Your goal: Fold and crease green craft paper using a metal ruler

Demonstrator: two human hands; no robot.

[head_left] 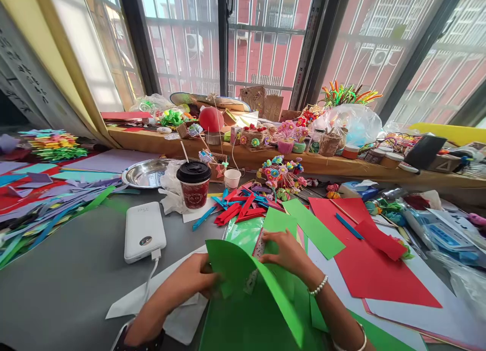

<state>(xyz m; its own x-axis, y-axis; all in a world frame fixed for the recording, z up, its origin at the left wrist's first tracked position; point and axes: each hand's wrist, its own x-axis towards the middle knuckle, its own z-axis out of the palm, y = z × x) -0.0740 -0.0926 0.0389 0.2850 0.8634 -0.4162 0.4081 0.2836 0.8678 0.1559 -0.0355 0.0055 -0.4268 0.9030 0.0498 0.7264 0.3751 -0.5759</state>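
Note:
A green paper sheet [243, 265] stands bent up in a curve in front of me. My left hand [195, 275] grips its left edge, with the fingertips partly hidden and slightly blurred. A clear ruler with red markings [259, 243] lies slanted under the curve, its middle covered by the sheet. At the ruler's upper part, my right hand [288, 252] has its curled fingers and thumb on the right edge. Beneath lies a shiny green surface [243, 232]. Cut green paper pieces [313, 227] rest just beyond my right hand.
Folded red and blue paper strips [243, 205] lie beyond the ruler. A lidded cup [193, 186] and a white power bank [145, 232] with a cable stand at left. Red paper [379, 249] covers white sheets at right. Crafts crowd the window ledge [243, 156].

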